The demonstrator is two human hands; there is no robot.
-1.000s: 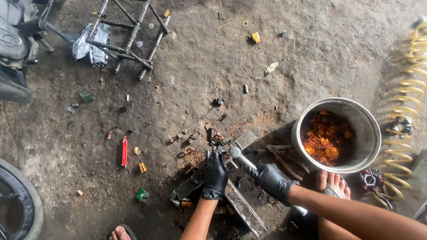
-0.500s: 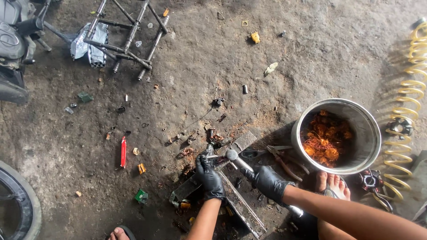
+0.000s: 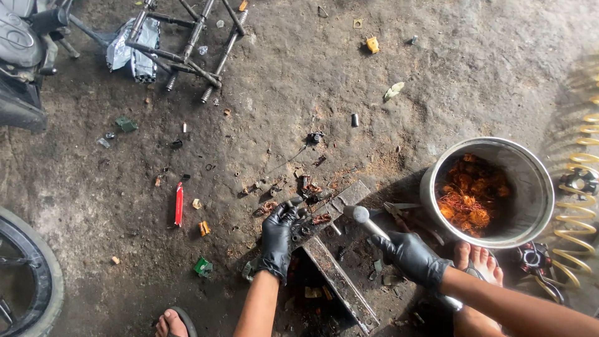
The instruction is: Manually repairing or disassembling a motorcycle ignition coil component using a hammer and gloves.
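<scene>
Under gloved left hand (image 3: 278,236), obscured part (image 3: 304,228).

Hammer (image 3: 365,219): metal, rounded silvery head, shaft running down and to the right into a black-gloved right hand (image 3: 409,256). Head was poised just above the steel bar (image 3: 340,274), near its upper end. Small part (image 3: 306,226): dark, grimy, rust-flecked, details too small to tell. It sat on the bar's upper end, pinned under the fingers of the black-gloved left hand (image 3: 277,237). Bar lay diagonally on the floor, its lower end toward the bottom edge.
</scene>
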